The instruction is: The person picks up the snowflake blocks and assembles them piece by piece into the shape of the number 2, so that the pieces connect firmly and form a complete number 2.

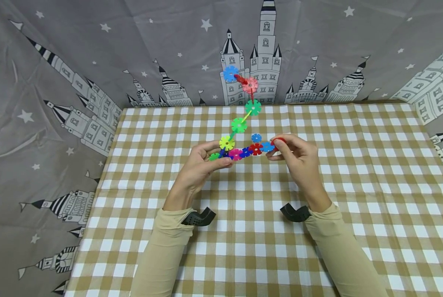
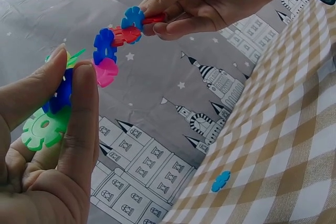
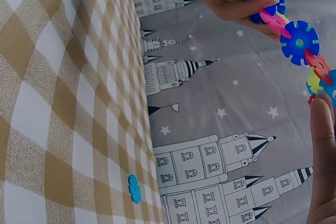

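A chain of notched plastic discs (image 1: 239,125) in several colours is held above the table. From the left hand, one branch rises to a light blue disc (image 1: 230,74), and another runs across to the right hand. My left hand (image 1: 197,167) pinches a dark blue disc (image 2: 63,94) between thumb and fingers, with a green disc (image 2: 46,128) just below it. At the other end, my right hand (image 1: 299,159) pinches a red disc (image 1: 279,141) that touches a light blue disc (image 1: 267,147). How deeply their slots engage is hidden by the fingers.
One loose blue disc (image 1: 256,137) lies on the checked tablecloth (image 1: 355,173), beyond the chain. A grey curtain (image 1: 184,24) printed with castles and stars hangs behind the table and along its sides. Black wrist mounts (image 1: 200,217) jut inward from both sleeves.
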Action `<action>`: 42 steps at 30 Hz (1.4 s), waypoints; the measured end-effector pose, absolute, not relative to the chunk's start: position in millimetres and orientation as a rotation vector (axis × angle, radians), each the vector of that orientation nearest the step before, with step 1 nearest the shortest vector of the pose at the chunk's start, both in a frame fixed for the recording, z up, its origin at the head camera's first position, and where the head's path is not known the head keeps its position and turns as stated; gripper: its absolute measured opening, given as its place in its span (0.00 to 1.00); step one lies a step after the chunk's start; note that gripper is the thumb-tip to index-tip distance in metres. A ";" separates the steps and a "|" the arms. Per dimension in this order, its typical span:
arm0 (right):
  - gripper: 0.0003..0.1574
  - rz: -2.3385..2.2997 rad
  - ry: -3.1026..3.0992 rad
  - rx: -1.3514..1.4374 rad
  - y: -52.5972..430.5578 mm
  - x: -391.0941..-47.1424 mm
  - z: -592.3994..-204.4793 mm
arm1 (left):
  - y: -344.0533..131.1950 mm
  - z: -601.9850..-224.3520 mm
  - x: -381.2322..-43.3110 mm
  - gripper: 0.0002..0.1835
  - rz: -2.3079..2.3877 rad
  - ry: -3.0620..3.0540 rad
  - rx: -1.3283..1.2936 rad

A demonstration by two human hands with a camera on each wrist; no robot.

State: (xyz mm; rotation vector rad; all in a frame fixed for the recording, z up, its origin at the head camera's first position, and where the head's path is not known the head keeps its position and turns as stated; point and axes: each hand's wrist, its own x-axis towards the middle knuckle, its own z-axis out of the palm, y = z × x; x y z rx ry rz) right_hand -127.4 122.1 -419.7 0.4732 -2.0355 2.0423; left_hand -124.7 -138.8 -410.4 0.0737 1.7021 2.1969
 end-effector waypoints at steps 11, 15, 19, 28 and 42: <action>0.09 2.063 -2.024 0.458 123.4 -127.9 -421.3 | -138.3 -411.5 -124.8 0.25 2.203 1.682 0.073; 0.10 2.051 -1.966 0.454 119.5 -127.8 -424.6 | -138.1 -411.3 -124.7 0.26 2.217 1.656 0.067; 0.10 2.069 -1.895 0.428 115.9 -127.0 -427.0 | -137.8 -409.6 -124.5 0.27 2.209 1.648 0.071; 0.11 2.145 -1.833 0.494 110.9 -126.6 -427.2 | -135.4 -405.5 -121.4 0.23 2.278 1.690 0.035; 0.11 2.120 -1.819 0.636 109.2 -125.1 -430.2 | -125.1 -406.9 -118.4 0.13 2.333 1.931 -0.090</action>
